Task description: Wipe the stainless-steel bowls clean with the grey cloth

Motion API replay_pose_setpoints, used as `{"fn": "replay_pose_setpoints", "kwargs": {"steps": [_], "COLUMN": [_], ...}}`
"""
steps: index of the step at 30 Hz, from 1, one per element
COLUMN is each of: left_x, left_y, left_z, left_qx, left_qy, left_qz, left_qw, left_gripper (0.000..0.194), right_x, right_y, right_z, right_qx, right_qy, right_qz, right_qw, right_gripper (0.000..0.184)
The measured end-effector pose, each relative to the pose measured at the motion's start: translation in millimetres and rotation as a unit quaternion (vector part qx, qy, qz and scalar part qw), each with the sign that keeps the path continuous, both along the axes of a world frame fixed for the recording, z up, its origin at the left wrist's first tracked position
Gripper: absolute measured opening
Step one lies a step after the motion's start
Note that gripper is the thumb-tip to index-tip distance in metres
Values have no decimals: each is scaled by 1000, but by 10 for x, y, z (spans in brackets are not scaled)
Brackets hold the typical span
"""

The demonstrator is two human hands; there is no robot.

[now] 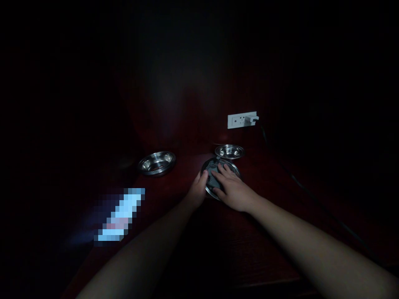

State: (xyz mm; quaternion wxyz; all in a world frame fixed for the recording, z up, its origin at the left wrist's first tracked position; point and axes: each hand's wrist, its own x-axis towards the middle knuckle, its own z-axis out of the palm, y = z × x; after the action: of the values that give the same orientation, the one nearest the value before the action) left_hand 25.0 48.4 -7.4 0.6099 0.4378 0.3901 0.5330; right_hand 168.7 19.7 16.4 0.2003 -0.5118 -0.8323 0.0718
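A shiny metal dish [212,192] is in front of me, with its rim showing around a dark grey, cloth-like piece [213,179] that covers its inside. My left hand [197,190] grips the dish at its left edge, thumb on top and the other fingers mostly hidden. Flat on the grey piece lies my right hand [232,187], its fingers spread and pointing up and left. Just behind stands a small metal bowl [230,152]. To the left is another group of metal bowls [157,163], which look stacked.
A bright, pixelated rectangle [121,216] lies at the left of the dark red table [243,249]. On the back wall is a white socket plate [234,121] with a plug [252,119] in it. A dark cable [308,193] runs down the right side. Deep shadow surrounds everything.
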Motion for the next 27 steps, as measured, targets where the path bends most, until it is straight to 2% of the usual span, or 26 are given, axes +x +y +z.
{"fn": "replay_pose_setpoints", "kwargs": {"steps": [4,10,16,21,24,27], "left_x": [-6,-19,-20,-24,-30,-31], "left_y": [-9,-37,-12,-8,-3,13], "left_z": [9,32,5,-22,-37,-47], "left_qx": [-11,-14,-27,15,38,29], "left_qy": [11,27,29,9,-5,-18], "left_qz": [-5,-25,-28,-23,-16,-7], "left_qw": [1000,999,999,1000,999,999], "left_gripper": [42,48,50,43,39,38], "right_x": [8,-10,11,28,51,75], "right_y": [-1,3,-4,-38,-76,-100], "right_z": [13,31,87,190,263,268], "right_qx": [10,9,19,60,85,65], "right_qy": [7,-22,-67,-63,-35,-22], "right_qz": [-2,-43,-65,-75,-30,96], "right_qw": [1000,999,995,993,995,993], "right_gripper": [68,71,62,52,52,55]}}
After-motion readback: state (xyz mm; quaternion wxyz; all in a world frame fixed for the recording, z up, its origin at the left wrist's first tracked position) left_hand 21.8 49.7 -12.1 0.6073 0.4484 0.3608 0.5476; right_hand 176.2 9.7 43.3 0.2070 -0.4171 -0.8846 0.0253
